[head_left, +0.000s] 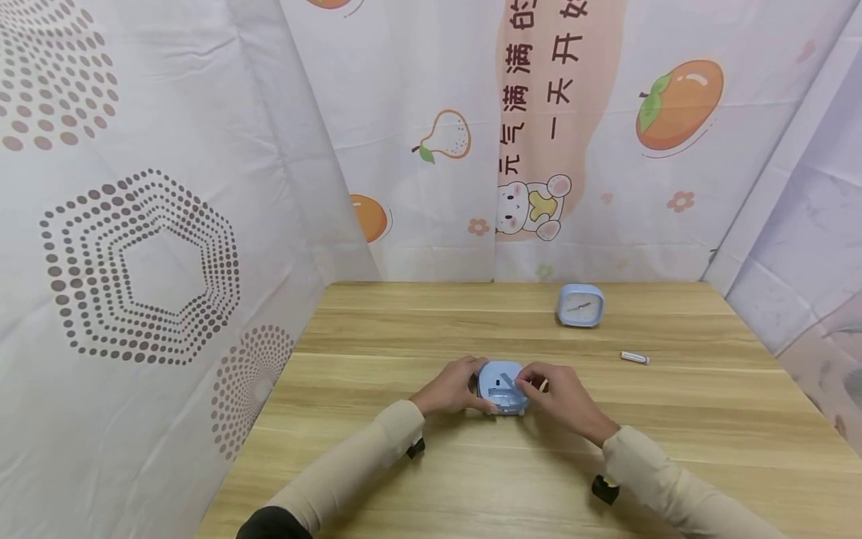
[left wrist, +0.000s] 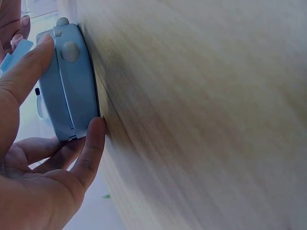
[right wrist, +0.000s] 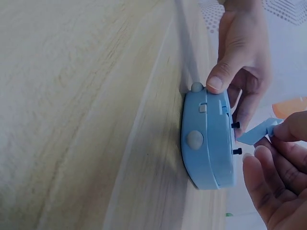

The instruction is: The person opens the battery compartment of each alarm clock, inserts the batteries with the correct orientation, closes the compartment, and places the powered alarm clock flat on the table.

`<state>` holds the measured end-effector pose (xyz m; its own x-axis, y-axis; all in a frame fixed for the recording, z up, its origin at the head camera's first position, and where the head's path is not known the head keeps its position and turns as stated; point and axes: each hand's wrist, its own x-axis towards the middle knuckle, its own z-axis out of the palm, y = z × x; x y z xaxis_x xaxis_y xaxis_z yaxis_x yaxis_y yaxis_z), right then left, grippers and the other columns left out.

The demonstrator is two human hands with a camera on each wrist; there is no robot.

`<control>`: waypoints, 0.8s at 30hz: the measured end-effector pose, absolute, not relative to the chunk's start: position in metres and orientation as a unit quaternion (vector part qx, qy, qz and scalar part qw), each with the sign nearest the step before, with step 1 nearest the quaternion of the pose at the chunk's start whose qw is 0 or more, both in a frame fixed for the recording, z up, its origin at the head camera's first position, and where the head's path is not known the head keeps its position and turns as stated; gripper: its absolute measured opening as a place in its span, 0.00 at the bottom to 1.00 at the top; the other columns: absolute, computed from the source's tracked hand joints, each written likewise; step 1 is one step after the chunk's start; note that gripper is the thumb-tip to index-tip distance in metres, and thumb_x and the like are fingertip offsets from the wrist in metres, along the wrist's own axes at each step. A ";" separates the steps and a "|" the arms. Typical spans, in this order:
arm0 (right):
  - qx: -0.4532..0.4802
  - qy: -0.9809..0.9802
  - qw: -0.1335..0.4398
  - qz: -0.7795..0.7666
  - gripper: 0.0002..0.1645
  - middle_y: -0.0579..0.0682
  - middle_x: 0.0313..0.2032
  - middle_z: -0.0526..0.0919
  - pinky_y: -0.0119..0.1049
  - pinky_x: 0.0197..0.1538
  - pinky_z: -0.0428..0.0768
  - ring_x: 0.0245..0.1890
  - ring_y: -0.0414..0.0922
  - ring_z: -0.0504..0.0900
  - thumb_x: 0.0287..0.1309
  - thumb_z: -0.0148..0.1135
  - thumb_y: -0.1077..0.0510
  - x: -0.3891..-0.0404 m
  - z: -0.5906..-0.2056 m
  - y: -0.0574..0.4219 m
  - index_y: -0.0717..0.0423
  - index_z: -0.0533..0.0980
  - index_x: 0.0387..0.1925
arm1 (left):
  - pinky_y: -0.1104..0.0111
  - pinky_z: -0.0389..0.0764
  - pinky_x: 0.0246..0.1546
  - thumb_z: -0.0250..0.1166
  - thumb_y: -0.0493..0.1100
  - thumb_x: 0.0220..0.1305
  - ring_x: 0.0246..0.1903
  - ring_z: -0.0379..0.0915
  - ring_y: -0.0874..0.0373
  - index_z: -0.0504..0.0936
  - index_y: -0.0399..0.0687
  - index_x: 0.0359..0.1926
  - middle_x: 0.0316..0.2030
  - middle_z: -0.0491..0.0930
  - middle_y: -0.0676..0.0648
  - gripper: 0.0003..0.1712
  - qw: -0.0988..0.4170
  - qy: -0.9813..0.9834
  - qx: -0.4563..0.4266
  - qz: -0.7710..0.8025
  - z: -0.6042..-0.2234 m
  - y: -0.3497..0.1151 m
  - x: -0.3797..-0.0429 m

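A light blue alarm clock (head_left: 493,371) lies face down on the wooden table, its back with an open battery compartment (head_left: 498,394) turned up. My left hand (head_left: 450,387) grips the clock at its left side, thumb on the near edge and fingers around the far side. Between thumb and fingers of my right hand (head_left: 564,394) is a small blue battery cover (right wrist: 256,134), pinched and held tilted just above the clock's back. Two black knobs (right wrist: 236,151) stick out of that back, and round grey feet (right wrist: 194,140) show on the clock's side.
A second blue clock (head_left: 581,305) stands upright at the back right, dial facing me. Nearer lies a small white cylinder (head_left: 634,358), which looks like a battery. Printed curtains (head_left: 431,209) hang behind the wooden table (head_left: 377,322) and at its sides.
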<state>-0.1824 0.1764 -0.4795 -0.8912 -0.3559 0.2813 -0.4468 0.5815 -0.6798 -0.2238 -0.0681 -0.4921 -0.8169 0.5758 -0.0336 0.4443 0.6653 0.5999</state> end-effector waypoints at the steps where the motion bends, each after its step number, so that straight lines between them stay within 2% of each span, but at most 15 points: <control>1: 0.221 -0.886 0.056 0.403 0.04 0.38 0.33 0.84 0.32 0.37 0.80 0.32 0.35 0.79 0.67 0.68 0.61 -0.182 -0.479 0.178 0.49 0.84 0.36 | 0.66 0.75 0.59 0.81 0.59 0.52 0.56 0.73 0.59 0.71 0.45 0.73 0.60 0.77 0.47 0.52 0.111 0.906 0.282 0.297 -0.492 -0.068 -0.224; 7: 0.198 -0.885 0.052 0.419 0.02 0.39 0.32 0.85 0.33 0.38 0.80 0.32 0.36 0.79 0.68 0.68 0.60 -0.180 -0.480 0.186 0.50 0.84 0.36 | 0.66 0.75 0.59 0.81 0.59 0.51 0.55 0.73 0.60 0.71 0.46 0.73 0.59 0.77 0.47 0.52 0.110 0.905 0.280 0.302 -0.492 -0.068 -0.223; 16: 0.144 -0.890 0.017 0.432 0.03 0.42 0.33 0.85 0.33 0.37 0.78 0.34 0.41 0.79 0.69 0.66 0.59 -0.175 -0.485 0.203 0.49 0.84 0.37 | 0.65 0.74 0.59 0.82 0.59 0.49 0.56 0.73 0.59 0.72 0.47 0.72 0.59 0.77 0.47 0.51 0.113 0.901 0.278 0.314 -0.493 -0.068 -0.223; 24: 0.112 -0.877 -0.013 0.467 0.06 0.48 0.36 0.84 0.38 0.33 0.85 0.38 0.46 0.80 0.72 0.64 0.55 -0.172 -0.488 0.222 0.53 0.83 0.41 | 0.65 0.75 0.59 0.82 0.60 0.50 0.56 0.73 0.60 0.71 0.48 0.72 0.59 0.77 0.48 0.52 0.115 0.903 0.278 0.306 -0.492 -0.069 -0.222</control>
